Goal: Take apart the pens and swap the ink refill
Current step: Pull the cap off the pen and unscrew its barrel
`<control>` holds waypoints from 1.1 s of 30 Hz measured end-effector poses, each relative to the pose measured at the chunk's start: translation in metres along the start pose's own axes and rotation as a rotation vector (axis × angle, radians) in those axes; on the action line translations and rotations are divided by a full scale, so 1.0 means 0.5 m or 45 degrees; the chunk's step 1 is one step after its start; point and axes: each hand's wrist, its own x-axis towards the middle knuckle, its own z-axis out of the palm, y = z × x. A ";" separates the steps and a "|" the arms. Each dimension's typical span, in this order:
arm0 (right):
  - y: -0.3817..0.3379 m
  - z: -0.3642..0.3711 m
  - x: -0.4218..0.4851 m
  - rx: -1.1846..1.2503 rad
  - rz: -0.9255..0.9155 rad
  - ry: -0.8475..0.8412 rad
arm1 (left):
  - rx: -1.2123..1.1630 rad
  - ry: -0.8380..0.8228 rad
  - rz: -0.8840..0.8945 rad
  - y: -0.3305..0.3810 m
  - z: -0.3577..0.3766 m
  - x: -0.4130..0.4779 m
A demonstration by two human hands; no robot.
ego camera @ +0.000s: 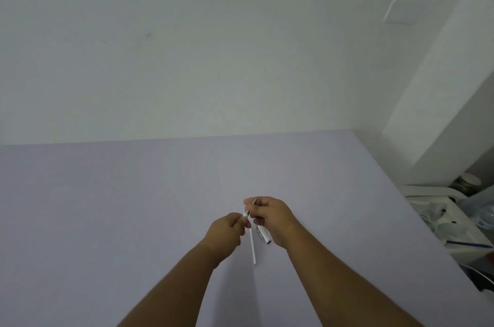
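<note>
Both hands meet over the lilac table [133, 206]. My left hand [227, 230] pinches the white end of a pen part [245, 215], and my right hand [270, 217] grips the other end, a thin grey tip [254, 201] sticking out above its fingers. A thin white ink refill [252, 246] lies on the table just below the hands. Beside the refill lies a white pen barrel [263, 236] with a dark end, partly hidden under my right hand.
A white wall rises behind the table's far edge. Off the table's right edge stands a cluttered white shelf or tray [441, 217] with cables, a jar [466, 182] and a purple pen [467, 244].
</note>
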 end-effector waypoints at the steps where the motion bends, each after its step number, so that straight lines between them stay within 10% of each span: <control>1: -0.001 0.000 0.001 0.017 0.016 0.000 | 0.025 0.009 0.013 0.001 -0.001 0.000; 33: -0.019 0.003 -0.018 -0.057 0.035 0.076 | 0.290 0.138 0.134 0.028 -0.005 -0.032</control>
